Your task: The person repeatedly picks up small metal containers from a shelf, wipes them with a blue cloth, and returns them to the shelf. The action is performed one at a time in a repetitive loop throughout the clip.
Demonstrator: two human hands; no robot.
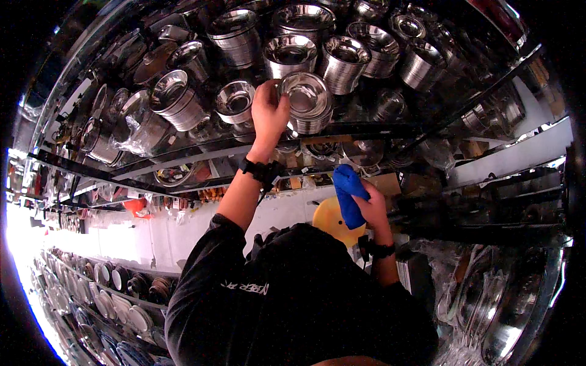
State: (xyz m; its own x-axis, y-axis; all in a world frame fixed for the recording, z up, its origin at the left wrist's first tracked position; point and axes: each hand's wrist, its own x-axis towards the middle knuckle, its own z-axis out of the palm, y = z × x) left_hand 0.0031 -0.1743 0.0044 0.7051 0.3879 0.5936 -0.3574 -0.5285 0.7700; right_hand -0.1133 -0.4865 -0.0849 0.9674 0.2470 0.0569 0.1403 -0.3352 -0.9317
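Note:
My left hand (pixel 270 110) is at the left rim of a shiny stainless steel bowl (pixel 307 97), thumb on the rim and fingers hidden behind it. This bowl tops a stack of steel bowls (pixel 312 124) near the shelf's front edge. Just left of the hand sits a shorter stack of small steel bowls (pixel 236 101). My right hand (pixel 374 207), lower and further right, grips a folded blue cloth (pixel 349 196). Behind the cloth shows a round yellow stool seat (pixel 327 219).
More stacks of steel bowls (pixel 345 64) crowd the shelf, with plastic-wrapped ware (pixel 137 132) at left. A dark shelf edge (pixel 366 129) runs below them. Dishes (pixel 121 306) fill racks at lower left; wrapped metal trays (pixel 485 302) stand at lower right. Pale floor (pixel 192 233) lies between.

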